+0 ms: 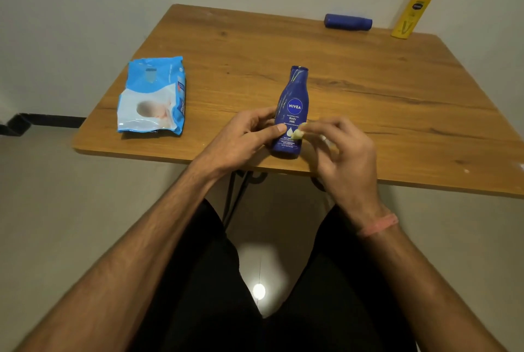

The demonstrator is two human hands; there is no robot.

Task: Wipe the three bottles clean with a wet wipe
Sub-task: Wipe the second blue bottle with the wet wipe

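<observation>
The left hand [243, 136] is gripping the upright Nivea bottle [292, 113] near the table [397, 90] edge; right hand [340, 150] fingers are pinching a wadded wipe [299, 133] against it — streaks remaining. Far-right blue bottle [348, 22] and yellow bottle [411, 12] are waiting — their cleanliness cannot be judged.

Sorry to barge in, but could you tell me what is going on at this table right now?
A person sits at a wooden table, holding a blue lotion bottle upright with the left hand. The right hand pinches a small crumpled wipe against its front. Pale streaks show near the bottle's neck. A wipes pack lies to the left; a second blue bottle lying down and a standing yellow bottle wait at the far edge.
</observation>
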